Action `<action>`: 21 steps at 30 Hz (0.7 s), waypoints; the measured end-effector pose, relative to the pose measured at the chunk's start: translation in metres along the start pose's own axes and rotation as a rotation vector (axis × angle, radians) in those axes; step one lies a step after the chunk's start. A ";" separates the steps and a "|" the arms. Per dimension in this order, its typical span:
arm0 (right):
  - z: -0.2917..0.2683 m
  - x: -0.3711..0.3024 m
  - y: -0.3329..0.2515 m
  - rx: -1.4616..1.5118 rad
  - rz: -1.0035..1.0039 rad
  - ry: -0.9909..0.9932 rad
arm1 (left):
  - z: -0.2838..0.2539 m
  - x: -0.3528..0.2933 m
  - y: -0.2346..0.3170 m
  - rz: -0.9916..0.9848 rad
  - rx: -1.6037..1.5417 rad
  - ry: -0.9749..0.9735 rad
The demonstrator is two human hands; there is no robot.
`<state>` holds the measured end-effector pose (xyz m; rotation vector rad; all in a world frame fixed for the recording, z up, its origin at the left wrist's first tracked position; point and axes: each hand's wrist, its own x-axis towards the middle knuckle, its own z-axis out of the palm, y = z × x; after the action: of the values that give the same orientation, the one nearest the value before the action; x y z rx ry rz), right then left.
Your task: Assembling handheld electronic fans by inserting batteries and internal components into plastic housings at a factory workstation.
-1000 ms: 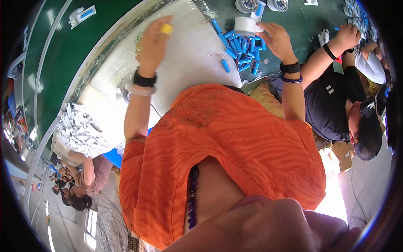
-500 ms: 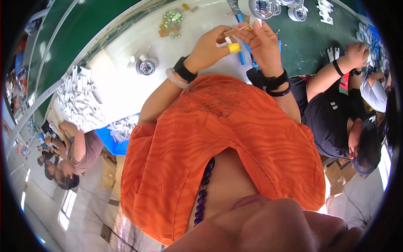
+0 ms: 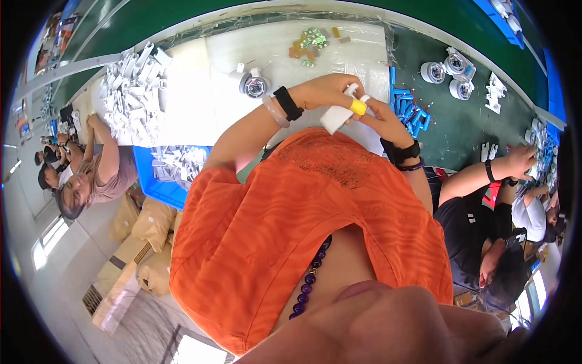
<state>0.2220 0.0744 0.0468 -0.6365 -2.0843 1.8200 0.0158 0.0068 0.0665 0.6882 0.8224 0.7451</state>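
Note:
In front of my chest, both hands are closed on a white plastic housing (image 3: pixel 334 119) with a broad flat end and short prongs. My left hand (image 3: pixel 324 91) grips it from the left, with a yellow cover on its thumb. My right hand (image 3: pixel 388 126) meets it from the right, fingers pressed against the part. The contact between fingers and housing is partly hidden. Several blue cylindrical cells (image 3: pixel 413 114) lie just beyond my right hand. A white round unit with a dark lens-like centre (image 3: pixel 254 87) stands beyond my left wrist.
At left lies a heap of white plastic parts (image 3: pixel 134 91), above a blue bin (image 3: pixel 144 176) of similar parts. Small green circuit boards (image 3: pixel 314 38) lie at the far side. More round white units (image 3: pixel 433 72) stand far right. A co-worker (image 3: pixel 470 212) works at right, another person (image 3: pixel 112 164) at left.
Both hands have drawn nearer my body. The small brown piece and thin wires between my fingers no longer show; a white housing is now in my grasp. The view has shifted.

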 end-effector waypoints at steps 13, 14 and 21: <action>-0.021 -0.001 -0.070 0.431 0.205 -0.442 | 0.009 -0.042 0.048 -0.076 0.199 -0.048; -0.023 -0.001 -0.075 0.557 0.315 -0.476 | 0.010 -0.040 0.046 -0.049 0.220 -0.052; -0.028 0.004 -0.072 0.058 0.285 -0.387 | 0.026 -0.037 0.048 -0.058 0.377 0.073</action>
<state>0.2232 0.0934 0.1222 -0.6340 -2.2595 2.3116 0.0052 -0.0028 0.1309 0.9730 1.0591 0.5697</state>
